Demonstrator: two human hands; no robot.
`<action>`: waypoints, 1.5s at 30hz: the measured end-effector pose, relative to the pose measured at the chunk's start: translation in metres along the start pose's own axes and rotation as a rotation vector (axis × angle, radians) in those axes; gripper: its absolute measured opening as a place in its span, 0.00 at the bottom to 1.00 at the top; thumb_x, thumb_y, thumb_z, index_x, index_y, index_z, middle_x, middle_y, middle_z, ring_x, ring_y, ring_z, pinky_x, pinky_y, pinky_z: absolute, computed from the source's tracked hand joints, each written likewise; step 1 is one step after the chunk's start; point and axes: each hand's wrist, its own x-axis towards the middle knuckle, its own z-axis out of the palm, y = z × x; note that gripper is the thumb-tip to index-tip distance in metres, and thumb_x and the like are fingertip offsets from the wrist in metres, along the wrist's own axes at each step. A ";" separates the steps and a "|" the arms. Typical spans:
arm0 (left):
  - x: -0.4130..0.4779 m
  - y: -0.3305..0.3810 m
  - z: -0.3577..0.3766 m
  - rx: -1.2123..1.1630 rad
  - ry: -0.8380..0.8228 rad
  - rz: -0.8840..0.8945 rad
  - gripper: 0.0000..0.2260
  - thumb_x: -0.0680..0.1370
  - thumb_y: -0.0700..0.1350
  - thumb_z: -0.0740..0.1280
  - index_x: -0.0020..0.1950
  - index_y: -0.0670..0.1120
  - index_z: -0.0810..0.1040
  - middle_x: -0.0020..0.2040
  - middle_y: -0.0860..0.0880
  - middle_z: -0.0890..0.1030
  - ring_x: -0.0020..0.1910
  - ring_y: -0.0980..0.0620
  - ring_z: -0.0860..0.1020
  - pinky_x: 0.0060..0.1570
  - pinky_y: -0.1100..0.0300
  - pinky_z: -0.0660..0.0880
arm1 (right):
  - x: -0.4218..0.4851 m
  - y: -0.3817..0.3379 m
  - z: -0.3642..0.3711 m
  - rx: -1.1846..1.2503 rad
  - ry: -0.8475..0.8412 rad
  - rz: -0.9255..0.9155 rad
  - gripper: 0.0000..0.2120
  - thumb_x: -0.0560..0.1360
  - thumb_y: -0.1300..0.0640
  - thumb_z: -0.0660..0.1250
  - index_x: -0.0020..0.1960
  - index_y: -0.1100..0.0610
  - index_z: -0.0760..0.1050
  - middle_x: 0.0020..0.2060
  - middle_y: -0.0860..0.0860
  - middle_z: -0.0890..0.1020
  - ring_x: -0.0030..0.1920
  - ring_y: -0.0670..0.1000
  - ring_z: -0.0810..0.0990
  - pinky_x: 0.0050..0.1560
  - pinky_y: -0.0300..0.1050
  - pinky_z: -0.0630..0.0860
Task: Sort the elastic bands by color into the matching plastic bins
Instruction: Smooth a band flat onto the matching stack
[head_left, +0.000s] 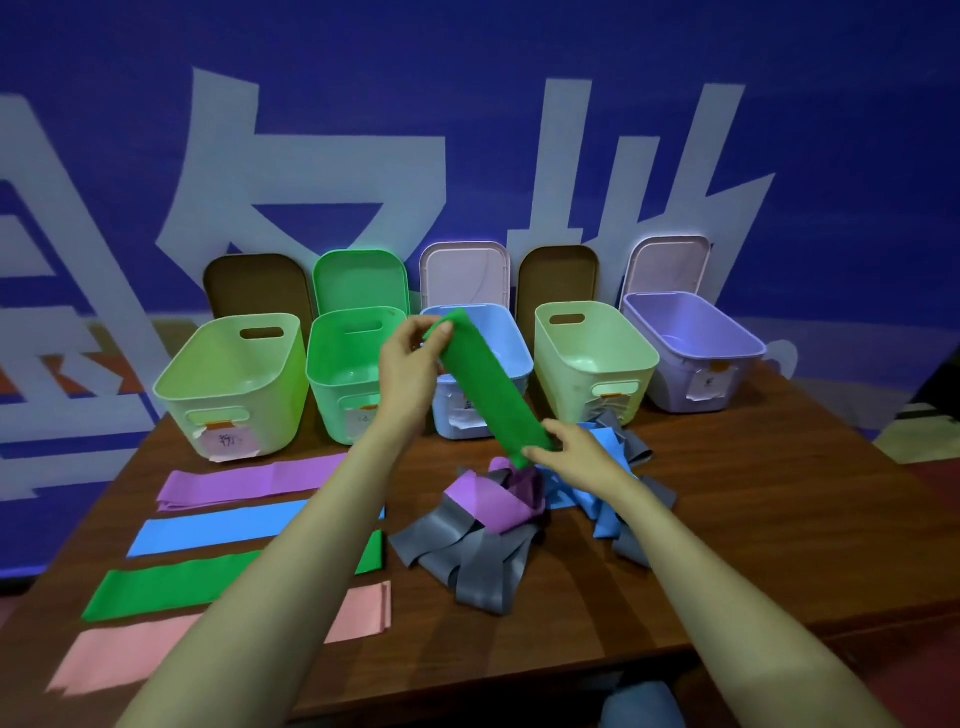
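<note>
Both hands pinch a green band (485, 387) mid-frame, left hand (410, 364) high, right hand (571, 449) low, hiding the blue bin (511, 332); a tangled pile (483, 540) lies below.

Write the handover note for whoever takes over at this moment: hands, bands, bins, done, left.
Hands: left hand pinches the upper end of the held green band; right hand grips its lower end, above the tangled pile of grey, purple and blue bands.
Bins: five open, in a row at the back; green bin second from the left.
Laid flat at left: purple band, blue band, second green band, pink band.
Done: no band shows in any bin.
Left: bin the held one, then all the rest.
</note>
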 end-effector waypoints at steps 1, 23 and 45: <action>0.002 -0.003 -0.007 -0.027 0.047 -0.018 0.07 0.78 0.39 0.65 0.41 0.48 0.75 0.39 0.49 0.76 0.40 0.52 0.76 0.39 0.58 0.75 | -0.002 0.003 -0.002 -0.037 -0.011 0.014 0.09 0.74 0.56 0.68 0.51 0.59 0.76 0.45 0.56 0.82 0.48 0.56 0.80 0.48 0.51 0.75; -0.031 -0.089 -0.146 0.330 0.290 -0.323 0.06 0.79 0.41 0.64 0.53 0.39 0.72 0.48 0.41 0.76 0.38 0.48 0.77 0.45 0.52 0.79 | -0.007 0.001 0.010 0.026 0.382 0.023 0.11 0.76 0.64 0.63 0.58 0.60 0.69 0.40 0.48 0.71 0.41 0.53 0.73 0.43 0.44 0.71; -0.098 -0.094 -0.363 1.022 0.460 -0.443 0.07 0.75 0.44 0.67 0.50 0.43 0.78 0.50 0.41 0.82 0.54 0.39 0.77 0.54 0.49 0.72 | -0.007 -0.075 0.227 -0.238 0.032 -0.078 0.09 0.76 0.65 0.60 0.55 0.60 0.65 0.51 0.60 0.76 0.49 0.62 0.76 0.41 0.48 0.69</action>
